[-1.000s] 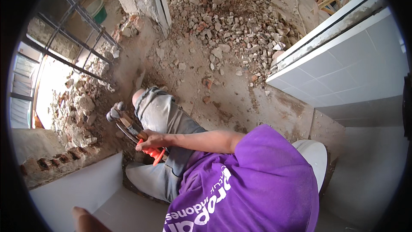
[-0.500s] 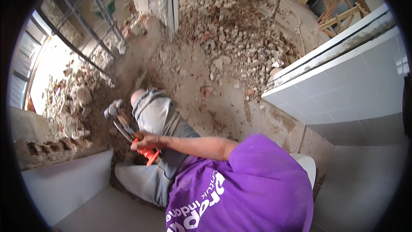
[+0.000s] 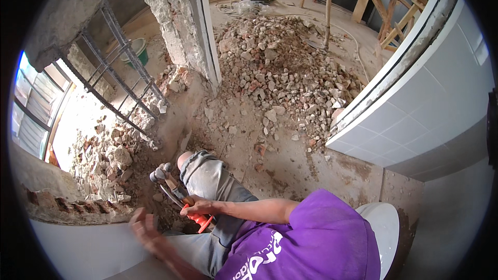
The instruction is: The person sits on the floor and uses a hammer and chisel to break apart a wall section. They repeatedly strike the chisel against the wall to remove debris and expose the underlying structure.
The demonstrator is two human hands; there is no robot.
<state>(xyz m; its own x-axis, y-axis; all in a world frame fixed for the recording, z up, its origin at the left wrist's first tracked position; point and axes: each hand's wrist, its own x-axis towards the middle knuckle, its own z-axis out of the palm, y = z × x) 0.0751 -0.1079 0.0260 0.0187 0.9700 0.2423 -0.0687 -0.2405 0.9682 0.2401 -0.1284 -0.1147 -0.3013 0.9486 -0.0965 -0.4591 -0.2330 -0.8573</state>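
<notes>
My right hand (image 3: 198,206) is closed around a hammer (image 3: 162,172) and a chisel with an orange hand guard (image 3: 199,220), gripped side by side. The hammer's metal head points away from me, beside my bent knee (image 3: 207,176). Off to the left, my left hand (image 3: 145,228) hovers near the broken wall edge (image 3: 78,208). Motion blurs its fingers, and I see no tool in it. Dark rubble lies just beyond the hammer head.
A rubble heap (image 3: 290,67) spreads over the floor ahead. Bare steel bars (image 3: 122,62) hang at left by a broken pillar (image 3: 168,15). A tiled wall (image 3: 415,109) stands at right. Behind are a green bucket (image 3: 137,54) and a wooden trestle (image 3: 389,13).
My left hand has come into view at the lower left. My right hand still grips the hammer and chisel. The view has shifted, showing more of the far room.
</notes>
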